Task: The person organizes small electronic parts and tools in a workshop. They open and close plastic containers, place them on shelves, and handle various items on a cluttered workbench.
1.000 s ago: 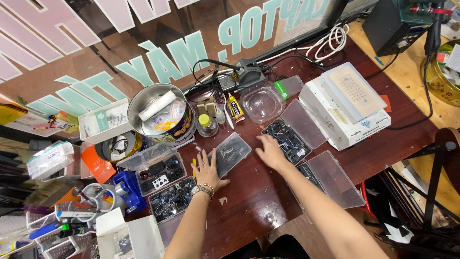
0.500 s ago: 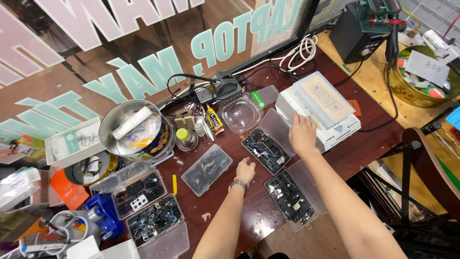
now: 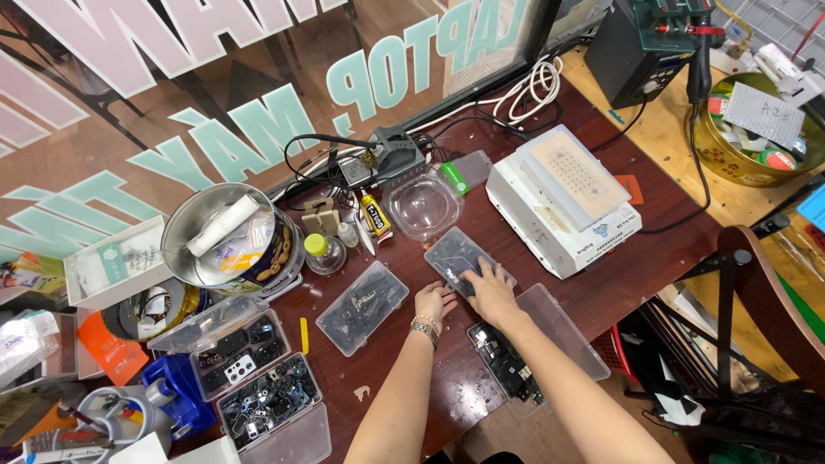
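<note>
My right hand (image 3: pixel 491 293) lies flat with fingers spread on a clear plastic box of dark small parts (image 3: pixel 453 254) in the middle of the dark red table (image 3: pixel 404 374). My left hand (image 3: pixel 432 303), with a bracelet at the wrist, rests open on the table just left of that box, holding nothing. Under my right forearm lies another open clear box of dark parts (image 3: pixel 507 365) with its lid (image 3: pixel 563 331) beside it. A closed clear parts box (image 3: pixel 362 307) sits left of my left hand.
A white flat-topped machine (image 3: pixel 563 198) stands at the right. A clear round bowl (image 3: pixel 422 204), a glue tube (image 3: pixel 375 215), a small bottle (image 3: pixel 321 252) and a metal bowl (image 3: pixel 225 236) stand behind. More parts boxes (image 3: pixel 241 348) lie at the left. A chair (image 3: pixel 756 292) stands right.
My right hand has come back from the white machine and now presses on the parts box. My left hand has stayed beside that box. The camera view has shifted.
</note>
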